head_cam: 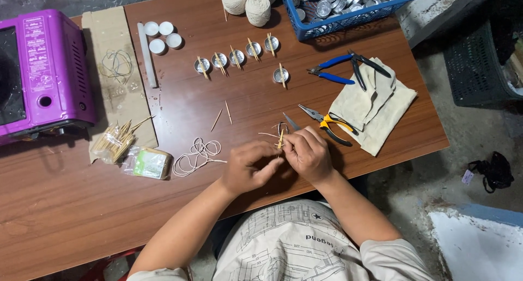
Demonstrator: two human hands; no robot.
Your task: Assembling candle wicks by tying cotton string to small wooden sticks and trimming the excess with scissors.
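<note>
My left hand (248, 166) and my right hand (308, 153) meet near the front edge of the brown wooden table (65, 204). Together they pinch a short wooden stick (281, 139) with pale string (269, 134) wound round it. Which hand holds which part is hard to tell. A small metal cup seems to sit under the fingers, mostly hidden. Scissors (290, 121) lie just beyond my fingers. Farther back stands a row of small metal cups with sticks across them (236, 57), and one more cup (280, 75) apart.
Yellow-handled pliers (327, 123) and blue-handled pliers (348, 65) lie on a cream cloth (381, 106) at right. A blue basket of metal cups (348, 3), twine balls (256, 5), white candles (162, 35), loose string (196, 153), stick bundle (114, 139) and a purple stove (38, 68) surround them.
</note>
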